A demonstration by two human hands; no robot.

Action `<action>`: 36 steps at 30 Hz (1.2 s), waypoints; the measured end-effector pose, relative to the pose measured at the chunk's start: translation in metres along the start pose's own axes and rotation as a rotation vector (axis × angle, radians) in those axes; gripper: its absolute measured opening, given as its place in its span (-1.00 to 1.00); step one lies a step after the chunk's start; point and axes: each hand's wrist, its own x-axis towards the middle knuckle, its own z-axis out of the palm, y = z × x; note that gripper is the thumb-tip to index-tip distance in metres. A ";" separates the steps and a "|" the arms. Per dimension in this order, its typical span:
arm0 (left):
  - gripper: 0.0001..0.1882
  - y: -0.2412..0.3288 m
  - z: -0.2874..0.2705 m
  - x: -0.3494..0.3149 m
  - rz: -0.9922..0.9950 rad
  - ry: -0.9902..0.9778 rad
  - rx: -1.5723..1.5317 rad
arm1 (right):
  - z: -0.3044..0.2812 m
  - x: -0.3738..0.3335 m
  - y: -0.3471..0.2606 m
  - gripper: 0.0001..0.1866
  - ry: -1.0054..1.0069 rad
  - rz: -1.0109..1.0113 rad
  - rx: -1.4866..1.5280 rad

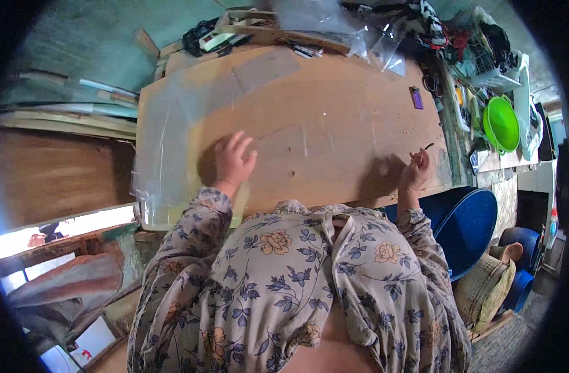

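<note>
Floral cloth sits nearest the camera: my shirt [266,298], its front close against the near edge of the table [359,105]. Past it, clear film [163,149] spreads over the left part of the table, its wrinkles and edges catching the light; where it ends toward the right I can't follow for certain.

I judge the film light and limp, slippery under dry skin, quick to crease or cling – a corner or a folded edge would give the best hold, pinched between thumb and fingertip, because the flat middle offers nothing to catch. A thin dark piece [429,146] also looks light, perhaps stiff; its kind is too small to tell. I'd hold it near its base, so that the far end stays free.

My left grip [235,158] is spread and holds nothing that I can see – whether it touches the surface below, I cannot tell. Most of the film lies to its left, close by, some of it farther off than my fingers. My right grip [415,171], near the right end of the table, has its fingers drawn together and seems to pinch the dark piece, which sticks out just past the fingertips, to the far right. A purple lighter [417,97] lies farther off, beyond that hand.
</note>
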 end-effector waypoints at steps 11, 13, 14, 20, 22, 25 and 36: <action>-0.74 0.013 0.015 0.047 -0.044 -0.262 -0.122 | 0.038 -0.056 -0.035 -0.80 -0.231 -0.420 -0.858; -0.79 0.008 0.016 0.051 -0.115 -0.343 -0.114 | 0.036 -0.053 -0.034 -0.80 -0.203 -0.417 -0.866; -0.80 0.000 0.020 0.048 -0.295 -0.229 -0.195 | 0.035 -0.052 -0.033 -0.80 -0.181 -0.410 -0.873; -0.67 -0.042 0.002 0.021 -0.685 0.002 -0.345 | 0.027 -0.049 -0.028 -0.79 -0.180 -0.418 -0.860; -0.66 -0.055 0.006 0.009 -0.898 0.026 -0.465 | 0.036 -0.052 -0.034 -0.79 -0.179 -0.406 -0.921; -0.66 -0.069 0.009 0.001 -0.959 0.010 -0.639 | 0.038 -0.051 -0.033 -0.78 -0.186 -0.346 -0.909; -0.74 -0.091 -0.055 0.037 0.101 -0.022 0.061 | 0.040 -0.056 -0.043 -0.76 -0.195 -0.288 -0.918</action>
